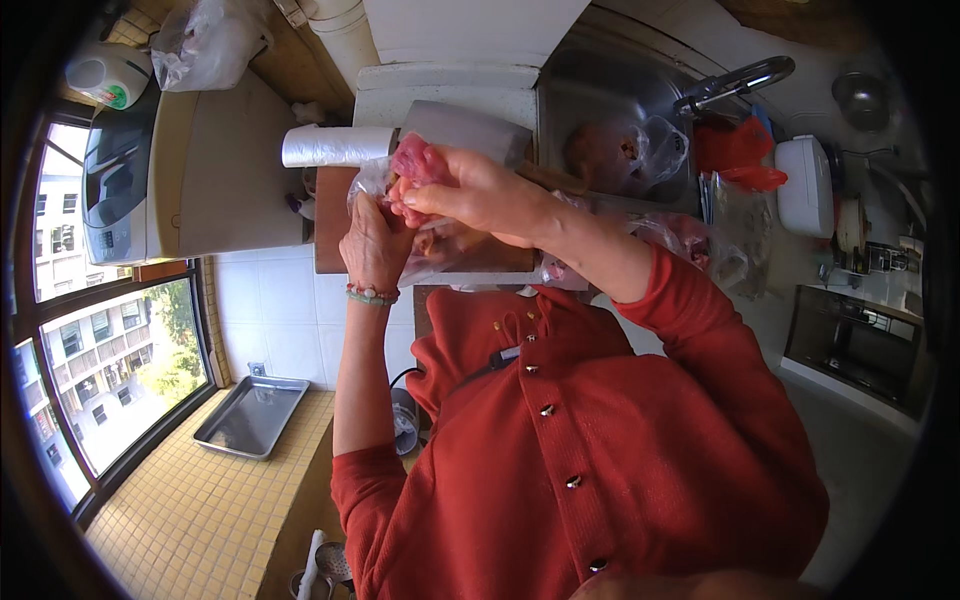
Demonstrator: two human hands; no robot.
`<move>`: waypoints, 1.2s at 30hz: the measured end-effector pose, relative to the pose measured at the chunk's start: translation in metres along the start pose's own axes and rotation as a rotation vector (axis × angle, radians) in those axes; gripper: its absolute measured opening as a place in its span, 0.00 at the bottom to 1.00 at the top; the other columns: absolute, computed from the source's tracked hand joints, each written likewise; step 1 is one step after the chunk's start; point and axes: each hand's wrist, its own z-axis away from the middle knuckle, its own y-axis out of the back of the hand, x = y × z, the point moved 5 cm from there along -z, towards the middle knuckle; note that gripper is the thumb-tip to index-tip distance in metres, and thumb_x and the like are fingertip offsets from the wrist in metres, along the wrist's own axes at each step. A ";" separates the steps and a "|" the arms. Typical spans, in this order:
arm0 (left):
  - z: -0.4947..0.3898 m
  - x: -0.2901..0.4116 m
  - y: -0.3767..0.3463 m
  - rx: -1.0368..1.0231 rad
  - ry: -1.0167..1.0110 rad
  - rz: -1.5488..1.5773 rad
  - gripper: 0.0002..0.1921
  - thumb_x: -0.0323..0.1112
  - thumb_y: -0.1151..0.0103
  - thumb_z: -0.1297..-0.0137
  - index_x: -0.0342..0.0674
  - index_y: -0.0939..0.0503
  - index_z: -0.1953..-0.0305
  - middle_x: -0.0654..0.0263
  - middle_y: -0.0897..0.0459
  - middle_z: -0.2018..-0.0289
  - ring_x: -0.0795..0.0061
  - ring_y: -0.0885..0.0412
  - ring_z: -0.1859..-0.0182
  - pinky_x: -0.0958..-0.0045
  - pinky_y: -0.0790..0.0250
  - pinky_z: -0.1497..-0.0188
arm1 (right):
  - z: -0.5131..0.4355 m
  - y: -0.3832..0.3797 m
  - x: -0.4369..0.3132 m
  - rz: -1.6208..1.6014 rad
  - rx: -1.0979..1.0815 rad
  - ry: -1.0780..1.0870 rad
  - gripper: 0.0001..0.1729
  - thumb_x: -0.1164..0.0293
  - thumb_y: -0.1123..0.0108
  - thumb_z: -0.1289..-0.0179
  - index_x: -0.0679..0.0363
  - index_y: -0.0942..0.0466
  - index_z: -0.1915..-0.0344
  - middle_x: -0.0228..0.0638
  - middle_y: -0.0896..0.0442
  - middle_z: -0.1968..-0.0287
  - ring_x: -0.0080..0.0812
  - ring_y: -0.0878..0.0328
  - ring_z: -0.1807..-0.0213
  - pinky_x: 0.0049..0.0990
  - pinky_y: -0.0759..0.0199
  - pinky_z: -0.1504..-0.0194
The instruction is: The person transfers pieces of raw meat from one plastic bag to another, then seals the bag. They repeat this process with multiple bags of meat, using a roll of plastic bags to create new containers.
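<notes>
My right hand [480, 196] grips a piece of raw red meat [418, 161] above a wooden cutting board [334, 225]. Close beside it, my left hand [375, 238] pinches the rim of a clear plastic bag [369, 180]; its fingertips are partly hidden. Under both hands, more of the clear plastic lies over the board with pale orange pieces [439, 241] showing through. A roll of plastic bags [337, 146] rests at the board's far left corner, and a translucent plastic sheet or bag [465, 127] lies behind my hands.
To the right is a steel sink [577, 97] with a faucet [739, 81] and bagged food in it. Bagged meat [686, 238] sits on the counter near a red plastic bag [735, 154]. A metal tray [251, 416] lies on the tiled ledge at lower left.
</notes>
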 end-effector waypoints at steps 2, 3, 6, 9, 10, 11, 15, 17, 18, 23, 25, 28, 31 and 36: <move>0.005 0.011 -0.001 -0.037 0.090 0.045 0.21 0.47 0.35 0.44 0.39 0.34 0.63 0.52 0.21 0.68 0.45 0.21 0.67 0.51 0.28 0.69 | -0.021 0.012 0.016 0.150 0.151 0.048 0.08 0.70 0.44 0.32 0.64 0.24 0.60 0.29 0.21 0.65 0.20 0.25 0.62 0.21 0.28 0.58; 0.008 0.016 0.000 -0.034 0.115 0.083 0.21 0.46 0.35 0.45 0.39 0.33 0.63 0.52 0.21 0.67 0.45 0.20 0.66 0.51 0.28 0.69 | -0.031 0.017 0.022 0.219 0.225 0.042 0.09 0.70 0.43 0.32 0.64 0.24 0.60 0.28 0.21 0.65 0.20 0.25 0.62 0.22 0.28 0.57; 0.014 0.026 -0.003 -0.014 0.073 0.087 0.24 0.47 0.33 0.45 0.37 0.31 0.56 0.52 0.19 0.63 0.49 0.20 0.62 0.56 0.26 0.63 | -0.055 0.019 0.016 0.265 0.190 0.177 0.09 0.71 0.41 0.36 0.66 0.23 0.62 0.29 0.20 0.71 0.19 0.25 0.69 0.22 0.28 0.65; 0.018 0.007 -0.008 -0.032 0.239 0.317 0.28 0.42 0.30 0.47 0.36 0.31 0.49 0.54 0.19 0.60 0.56 0.18 0.61 0.62 0.25 0.60 | -0.062 0.015 0.008 0.318 0.180 0.230 0.09 0.71 0.40 0.36 0.67 0.23 0.63 0.30 0.19 0.72 0.19 0.24 0.71 0.22 0.28 0.68; 0.021 -0.002 -0.011 -0.043 0.336 0.426 0.29 0.40 0.29 0.47 0.36 0.31 0.47 0.55 0.19 0.59 0.59 0.18 0.61 0.64 0.25 0.59 | -0.061 0.016 0.007 0.306 0.205 0.225 0.09 0.71 0.40 0.36 0.67 0.23 0.63 0.30 0.19 0.72 0.19 0.23 0.70 0.22 0.28 0.68; 0.022 -0.005 -0.011 -0.045 0.339 0.529 0.30 0.38 0.29 0.48 0.35 0.31 0.47 0.56 0.19 0.58 0.63 0.18 0.60 0.66 0.25 0.59 | -0.059 0.016 0.007 0.294 0.230 0.218 0.09 0.71 0.40 0.36 0.67 0.23 0.63 0.30 0.18 0.71 0.19 0.23 0.70 0.22 0.28 0.68; 0.022 -0.001 0.000 -0.008 0.271 0.864 0.31 0.23 0.39 0.42 0.35 0.38 0.37 0.56 0.26 0.45 0.75 0.23 0.53 0.76 0.27 0.58 | -0.044 0.014 0.022 0.245 0.062 0.254 0.10 0.70 0.40 0.37 0.67 0.25 0.63 0.32 0.18 0.71 0.20 0.23 0.69 0.23 0.28 0.66; 0.022 0.009 0.009 -0.074 0.316 1.165 0.34 0.19 0.45 0.40 0.36 0.43 0.32 0.56 0.32 0.37 0.75 0.26 0.43 0.79 0.28 0.55 | -0.047 0.015 0.039 0.744 0.000 0.136 0.19 0.63 0.39 0.43 0.70 0.26 0.60 0.47 0.18 0.64 0.36 0.19 0.62 0.35 0.27 0.57; 0.023 0.015 0.025 -0.067 0.258 1.036 0.38 0.15 0.55 0.44 0.37 0.47 0.29 0.55 0.35 0.34 0.79 0.27 0.45 0.84 0.32 0.57 | -0.045 0.017 0.048 0.967 -0.056 0.053 0.20 0.64 0.41 0.43 0.70 0.27 0.58 0.51 0.19 0.60 0.42 0.20 0.58 0.39 0.27 0.54; 0.042 0.039 0.083 -0.058 0.369 0.932 0.40 0.17 0.58 0.49 0.40 0.45 0.29 0.58 0.37 0.31 0.94 0.38 0.75 0.88 0.44 0.75 | -0.021 0.035 0.042 1.323 0.099 0.132 0.20 0.71 0.47 0.42 0.70 0.30 0.52 0.57 0.24 0.49 0.56 0.24 0.48 0.45 0.30 0.48; 0.048 0.051 0.093 -0.149 0.399 0.898 0.40 0.19 0.57 0.49 0.38 0.45 0.29 0.52 0.37 0.32 0.94 0.40 0.78 0.88 0.45 0.76 | -0.007 0.050 0.031 1.363 0.149 -0.091 0.20 0.76 0.50 0.43 0.67 0.32 0.48 0.57 0.27 0.45 0.57 0.27 0.45 0.45 0.33 0.45; 0.054 0.065 0.104 -0.275 0.390 0.958 0.38 0.13 0.58 0.46 0.35 0.44 0.30 0.57 0.36 0.33 0.91 0.36 0.72 0.86 0.40 0.70 | 0.013 0.050 0.000 1.393 0.119 -0.188 0.14 0.78 0.52 0.41 0.64 0.33 0.53 0.56 0.23 0.51 0.59 0.26 0.50 0.48 0.30 0.51; 0.053 0.071 0.108 -0.291 0.339 1.015 0.38 0.13 0.56 0.46 0.35 0.46 0.29 0.56 0.35 0.34 0.91 0.36 0.74 0.85 0.40 0.70 | 0.037 0.038 -0.020 1.502 0.000 -0.371 0.13 0.79 0.52 0.40 0.63 0.34 0.54 0.54 0.22 0.55 0.58 0.24 0.54 0.48 0.28 0.57; 0.049 0.075 0.100 -0.313 0.276 0.931 0.38 0.13 0.53 0.44 0.35 0.46 0.29 0.55 0.29 0.38 0.88 0.31 0.74 0.84 0.36 0.67 | 0.056 0.018 -0.051 1.422 0.076 -0.066 0.17 0.80 0.50 0.39 0.63 0.31 0.49 0.52 0.22 0.49 0.52 0.21 0.57 0.43 0.25 0.61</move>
